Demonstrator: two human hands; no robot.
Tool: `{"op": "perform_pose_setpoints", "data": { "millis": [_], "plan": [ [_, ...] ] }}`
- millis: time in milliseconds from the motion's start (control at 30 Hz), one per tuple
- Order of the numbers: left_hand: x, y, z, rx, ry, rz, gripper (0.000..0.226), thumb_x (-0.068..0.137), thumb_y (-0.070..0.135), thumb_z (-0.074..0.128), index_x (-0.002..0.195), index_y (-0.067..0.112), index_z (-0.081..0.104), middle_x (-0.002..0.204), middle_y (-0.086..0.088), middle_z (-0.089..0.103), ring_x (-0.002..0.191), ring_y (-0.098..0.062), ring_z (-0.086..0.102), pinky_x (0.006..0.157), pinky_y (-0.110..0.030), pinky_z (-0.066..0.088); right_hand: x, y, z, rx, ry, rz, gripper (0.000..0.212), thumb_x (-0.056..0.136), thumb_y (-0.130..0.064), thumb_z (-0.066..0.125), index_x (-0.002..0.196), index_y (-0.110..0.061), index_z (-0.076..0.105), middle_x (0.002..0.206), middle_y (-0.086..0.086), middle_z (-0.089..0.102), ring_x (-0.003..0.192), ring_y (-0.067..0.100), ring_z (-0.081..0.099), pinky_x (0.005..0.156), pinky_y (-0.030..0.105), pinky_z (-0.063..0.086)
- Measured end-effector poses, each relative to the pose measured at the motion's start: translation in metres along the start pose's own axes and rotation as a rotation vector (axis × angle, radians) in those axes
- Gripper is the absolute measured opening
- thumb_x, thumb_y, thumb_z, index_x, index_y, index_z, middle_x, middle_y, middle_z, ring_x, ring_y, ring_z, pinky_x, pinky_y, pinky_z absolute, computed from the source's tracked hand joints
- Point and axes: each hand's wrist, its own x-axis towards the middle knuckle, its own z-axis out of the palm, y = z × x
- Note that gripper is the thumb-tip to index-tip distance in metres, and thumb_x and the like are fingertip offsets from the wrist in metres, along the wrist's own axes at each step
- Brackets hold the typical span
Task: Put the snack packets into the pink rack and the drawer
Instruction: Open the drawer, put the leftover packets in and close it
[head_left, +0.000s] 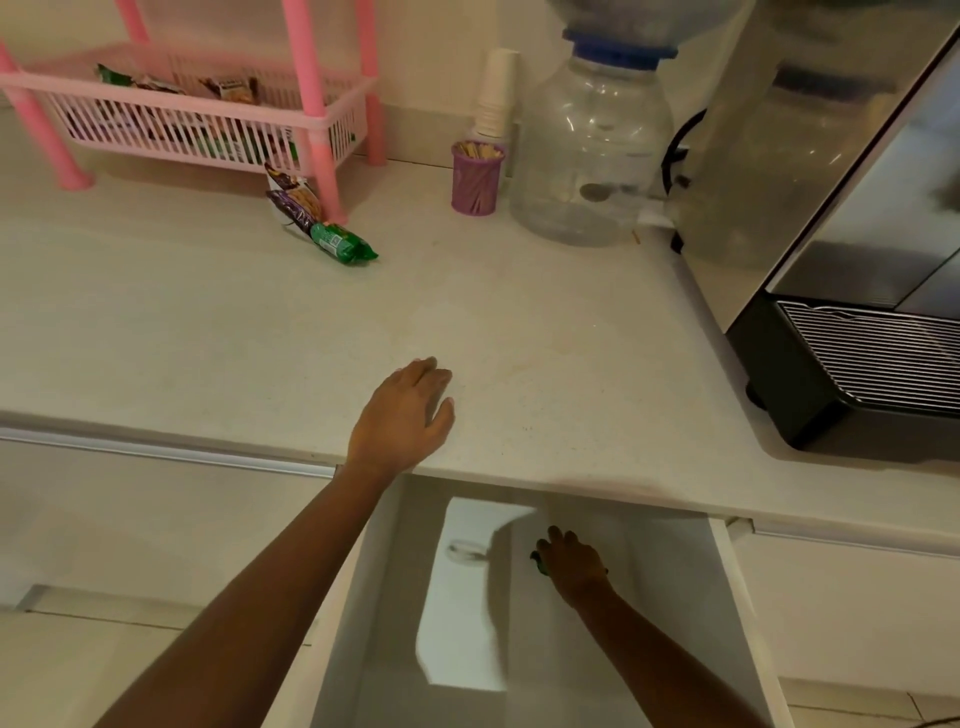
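The white drawer (727, 597) under the counter stands pulled out. My right hand (574, 564) is down inside it, fingers closed over a green snack packet (538, 562) of which only an edge shows. My left hand (410, 410) rests flat on the counter near its front edge, fingers apart, holding nothing. The pink rack (197, 111) stands at the back left with several packets in its basket. On the counter by the rack's front leg lie a green packet (343, 243) and two purple packets (293, 197).
A purple cup of sticks (477, 179), a stack of paper cups (496, 93) and a clear water jug (592, 156) stand at the back. A coffee machine (857, 260) with a drip tray fills the right side. The pale counter (545, 322) lies between.
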Motion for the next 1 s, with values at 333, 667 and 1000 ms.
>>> {"op": "perform_pose_setpoints", "data": {
  "millis": [333, 667, 1000],
  "plan": [
    [-0.001, 0.002, -0.004, 0.024, -0.030, -0.001, 0.042, 0.094, 0.024, 0.045, 0.132, 0.008, 0.046, 0.145, -0.013, 0.043, 0.133, -0.027, 0.040, 0.110, -0.035, 0.031, -0.069, -0.025, -0.105, 0.028, 0.496, -0.311, 0.023, 0.069, -0.009, 0.069, 0.091, -0.015, 0.067, 0.088, 0.002, 0.067, 0.078, 0.017, 0.065, 0.054, 0.024, 0.048],
    [-0.001, -0.003, -0.003, 0.049, -0.083, 0.028, 0.043, 0.097, 0.026, 0.038, 0.138, 0.013, 0.039, 0.150, -0.010, 0.034, 0.137, -0.020, 0.032, 0.113, -0.028, 0.022, -0.058, -0.054, -0.193, 0.239, 0.882, -0.456, 0.015, 0.070, -0.007, 0.073, 0.083, -0.010, 0.069, 0.079, 0.006, 0.070, 0.067, 0.020, 0.065, 0.048, 0.022, 0.052],
    [0.022, -0.044, -0.011, 0.216, 0.009, -0.033, 0.043, 0.096, 0.027, 0.027, 0.137, 0.015, 0.032, 0.143, -0.006, 0.038, 0.131, -0.020, 0.035, 0.110, -0.029, 0.029, 0.036, -0.062, -0.224, 0.347, 0.528, -0.024, 0.072, 0.085, -0.062, 0.001, 0.147, -0.027, 0.012, 0.159, 0.004, 0.007, 0.146, 0.023, -0.001, 0.118, 0.045, 0.004]
  ]
}}
